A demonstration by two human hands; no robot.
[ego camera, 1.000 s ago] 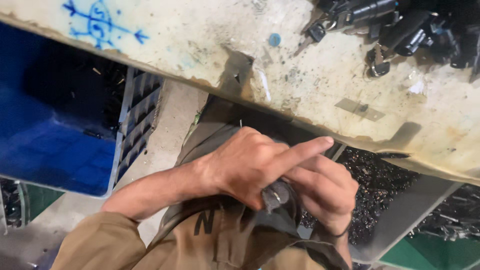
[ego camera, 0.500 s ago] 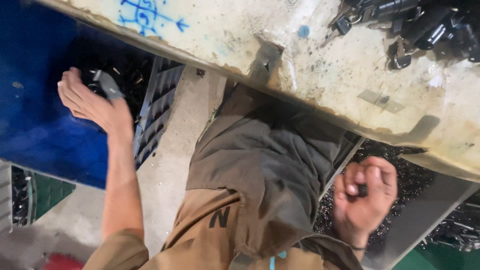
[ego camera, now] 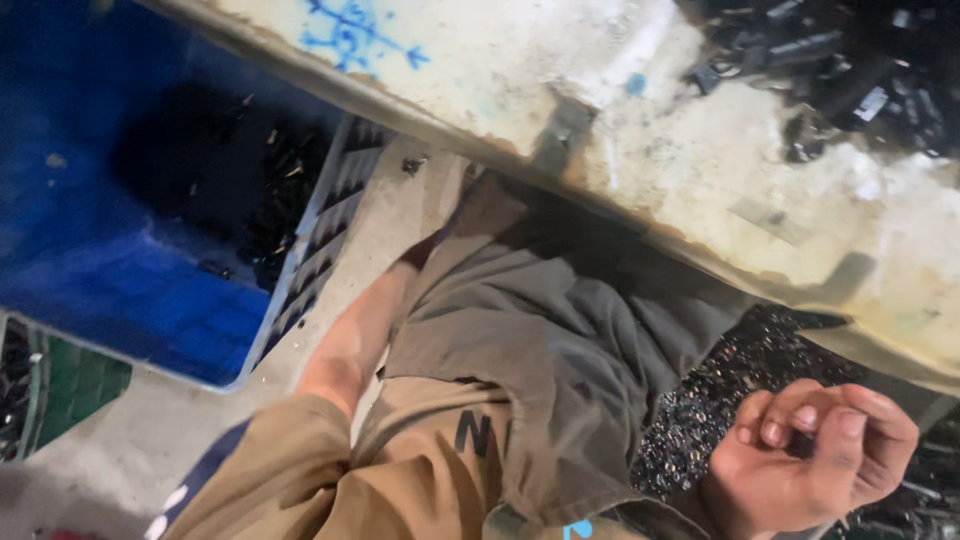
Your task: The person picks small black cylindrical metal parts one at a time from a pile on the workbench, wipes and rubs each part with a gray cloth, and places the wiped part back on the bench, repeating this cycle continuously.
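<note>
The person's right hand [ego camera: 810,455] sits low at the right, fingers curled almost into a fist. There's a small dark part [ego camera: 801,446] tucked between the fingertips and the palm. Only a sliver of it shows, so what kind of part it is can't be made out. That hand hangs over a heap of loose dark metal bits [ego camera: 715,400] beside the knee.

The left hand [ego camera: 488,208] is stretched forward along the grey apron [ego camera: 560,340], right up by the edge of the worn, paint-chipped workbench [ego camera: 620,140]. It's motion-blurred, so there's no telling whether it's open, closed or holding anything.

Off to the left is a blue plastic crate [ego camera: 110,290] with dark pieces lying in its bottom. A jumble of black metal parts [ego camera: 850,70] sits on the far right of the bench top.

As for doing it well: with a piece that tiny, the curled grip looks like the right call. Keeping it pinned with fingertips against the palm should stop it dropping into the heap below, where it'd be lost among lookalikes. Probably worth steadying the blurred hand before it meets anything, too.
</note>
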